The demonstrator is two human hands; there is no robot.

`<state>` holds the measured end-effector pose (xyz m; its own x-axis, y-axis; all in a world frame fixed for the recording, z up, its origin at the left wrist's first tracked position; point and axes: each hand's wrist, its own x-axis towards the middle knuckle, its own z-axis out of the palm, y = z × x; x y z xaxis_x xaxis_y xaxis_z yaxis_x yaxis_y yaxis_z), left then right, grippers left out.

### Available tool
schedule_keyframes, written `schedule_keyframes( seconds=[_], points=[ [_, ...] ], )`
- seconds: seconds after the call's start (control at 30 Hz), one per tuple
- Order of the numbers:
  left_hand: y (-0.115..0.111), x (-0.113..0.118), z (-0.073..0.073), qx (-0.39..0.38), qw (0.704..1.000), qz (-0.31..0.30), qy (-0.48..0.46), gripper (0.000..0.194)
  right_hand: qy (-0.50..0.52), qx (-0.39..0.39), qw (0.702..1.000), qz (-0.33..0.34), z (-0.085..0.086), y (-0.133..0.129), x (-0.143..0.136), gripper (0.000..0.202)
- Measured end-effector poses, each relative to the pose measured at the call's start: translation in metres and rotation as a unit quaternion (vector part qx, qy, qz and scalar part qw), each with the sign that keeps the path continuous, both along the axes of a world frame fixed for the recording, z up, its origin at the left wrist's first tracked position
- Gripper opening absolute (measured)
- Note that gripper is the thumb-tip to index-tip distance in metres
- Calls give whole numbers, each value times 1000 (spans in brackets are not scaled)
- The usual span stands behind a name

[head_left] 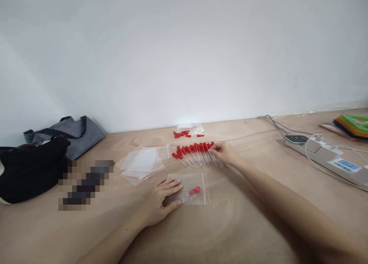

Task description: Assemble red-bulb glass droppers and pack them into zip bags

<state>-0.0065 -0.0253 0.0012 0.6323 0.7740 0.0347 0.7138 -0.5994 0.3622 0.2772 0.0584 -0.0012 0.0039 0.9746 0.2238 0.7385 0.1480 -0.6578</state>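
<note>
My left hand point(163, 199) lies with fingers spread on the left part of a clear zip bag point(202, 181), pressing it to the table. Inside that bag is one dropper point(194, 190) with a red rubber bulb. Farther back, a row of red-bulbed droppers point(189, 150) lies side by side, their clear tubes pointing toward me. At the row's right end my right hand point(222, 153) has thumb and fingers pinched on a dropper; the fingers partly hide it. Left of the row, several flat zip bags point(145, 160) overlap in a loose pile.
Near the wall sits another group of red-bulbed droppers point(181, 133) beside a clear bag point(188, 127). A striped bag point(86, 135) and a black bag point(31, 172) stand at left, near a blurred dark object point(89, 183). A power strip point(333, 160) with cables and colourful items point(355, 125) occupy the right.
</note>
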Motion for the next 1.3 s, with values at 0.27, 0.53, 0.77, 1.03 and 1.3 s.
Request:
schedule_keyframes(
  seconds=[0.27, 0.53, 0.77, 1.03, 1.3],
  points=[
    [0, -1, -4, -2, 1000, 0, 0, 45, -119, -2, 982, -146, 0, 47, -27, 35],
    [0, -2, -4, -2, 1000, -2, 7, 45, -3, 11, 991, -131, 16, 35, -13, 28],
    [1, -2, -3, -4, 1000, -2, 5, 45, 341, 59, 938, 7, 3, -25, 15, 37],
    [0, -1, -2, -6, 1000, 7, 1, 46, 451, -29, 892, -12, -20, -64, -1, 44],
    [1, -1, -4, -12, 1000, 4, -5, 46, 482, -120, 864, 80, -25, -82, -13, 35]
  ],
)
